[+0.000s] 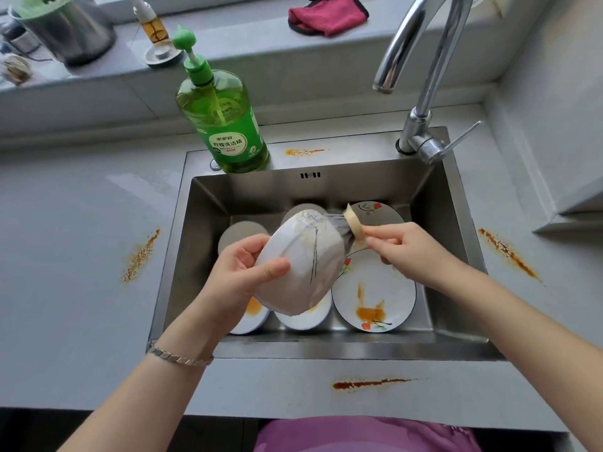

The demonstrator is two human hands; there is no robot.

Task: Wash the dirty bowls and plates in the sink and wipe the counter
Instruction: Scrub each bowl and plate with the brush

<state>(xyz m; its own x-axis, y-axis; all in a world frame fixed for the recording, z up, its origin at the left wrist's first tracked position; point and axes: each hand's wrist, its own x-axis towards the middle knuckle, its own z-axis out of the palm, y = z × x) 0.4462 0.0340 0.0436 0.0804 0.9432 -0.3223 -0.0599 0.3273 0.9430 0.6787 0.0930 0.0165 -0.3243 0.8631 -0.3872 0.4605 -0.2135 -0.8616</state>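
A grey counter (81,223), streaked with orange sauce (142,256), surrounds the steel sink (248,190). The left hand (241,272) grips a white bowl (303,259) tilted above the dirty plates (375,288), likely so drips fall inside. The right hand (408,246) pinches a beige scrubber (354,225) against its rim.

Brushed steel sink (208,203); glossy ceramic bowl (303,265); shiny chrome faucet (421,60).

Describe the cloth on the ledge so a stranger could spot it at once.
Look along the grey ledge behind the sink. Just left of the tap's arch lies a crumpled dark-pink cloth. It is the only fabric there; its neighbours are a small bottle and a metal pot.
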